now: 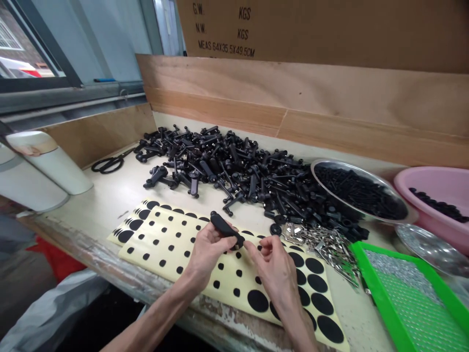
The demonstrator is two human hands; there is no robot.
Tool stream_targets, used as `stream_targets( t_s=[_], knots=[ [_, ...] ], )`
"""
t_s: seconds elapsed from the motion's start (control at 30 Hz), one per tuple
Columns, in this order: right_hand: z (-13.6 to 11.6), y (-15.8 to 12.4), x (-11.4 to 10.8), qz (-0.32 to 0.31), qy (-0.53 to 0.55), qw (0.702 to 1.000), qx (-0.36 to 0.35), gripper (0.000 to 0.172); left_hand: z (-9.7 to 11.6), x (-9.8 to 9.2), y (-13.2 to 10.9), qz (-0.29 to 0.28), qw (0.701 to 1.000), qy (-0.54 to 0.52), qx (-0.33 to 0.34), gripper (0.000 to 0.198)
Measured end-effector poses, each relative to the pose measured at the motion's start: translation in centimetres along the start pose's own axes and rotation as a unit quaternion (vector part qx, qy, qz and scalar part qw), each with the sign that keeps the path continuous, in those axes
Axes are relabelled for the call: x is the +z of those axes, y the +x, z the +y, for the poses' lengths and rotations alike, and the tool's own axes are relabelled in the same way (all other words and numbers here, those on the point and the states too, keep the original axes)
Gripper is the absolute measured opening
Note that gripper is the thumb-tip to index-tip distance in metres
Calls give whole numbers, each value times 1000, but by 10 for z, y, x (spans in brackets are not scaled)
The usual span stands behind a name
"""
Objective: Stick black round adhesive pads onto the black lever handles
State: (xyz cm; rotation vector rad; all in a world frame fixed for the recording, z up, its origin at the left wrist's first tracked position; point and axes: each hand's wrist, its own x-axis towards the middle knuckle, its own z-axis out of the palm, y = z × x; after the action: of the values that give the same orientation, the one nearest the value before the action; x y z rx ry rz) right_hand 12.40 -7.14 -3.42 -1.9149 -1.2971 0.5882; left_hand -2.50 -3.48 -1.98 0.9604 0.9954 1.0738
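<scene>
A black elongated plastic part with a rounded knob at one end is gripped between the thumb and fingers of my left hand. My right hand is closed in a pinch at the part's near end, by a small metallic bit; whatever lies between those fingertips is too small to make out. Beneath both hands spreads a pale yellow sheet of black stickers, small rounded ones toward the left and large round ones toward the right. Another sticker sheet shows from under it.
Behind the hands lies a large heap of black plastic parts. Small metal pieces, a steel bowl, a pink basin, a metal dish and a green tray fill the right. Scissors and white bottles stand left.
</scene>
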Motion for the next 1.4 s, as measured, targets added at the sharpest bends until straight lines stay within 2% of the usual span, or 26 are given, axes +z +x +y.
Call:
stream_targets(
  t_s=[0.1, 0.27, 0.53, 0.67, 0.93, 1.1, 1.27, 1.4],
  knots=[
    [2, 2, -2, -52, 123, 991, -16, 34, -1, 0, 1, -27, 999, -29, -19, 23],
    [-8, -5, 2, -171, 290, 942, -5, 32, -2, 1, 0, -54, 996, -50, -45, 22],
    [-9, -15, 9, -215, 346, 913, -5, 36, 4, -11, -17, -45, 998, -23, -45, 24],
    [-9, -22, 11, -216, 381, 899, 4, 37, 8, -14, -25, -50, 999, -12, -12, 25],
    [-16, -34, 19, -190, 376, 907, 0, 35, 7, -10, -37, -5, 1000, 16, 22, 23],
    [-18, -35, 21, -172, 384, 907, 15, 36, 3, -19, -39, -80, 996, 16, 45, 22],
    [-16, -38, 24, -172, 400, 900, 28, 36, 2, -25, -40, -100, 994, -3, 50, 30],
    [-18, -42, 23, -169, 418, 890, 62, 35, 6, -24, -44, -138, 990, -32, 28, 35]
  ],
)
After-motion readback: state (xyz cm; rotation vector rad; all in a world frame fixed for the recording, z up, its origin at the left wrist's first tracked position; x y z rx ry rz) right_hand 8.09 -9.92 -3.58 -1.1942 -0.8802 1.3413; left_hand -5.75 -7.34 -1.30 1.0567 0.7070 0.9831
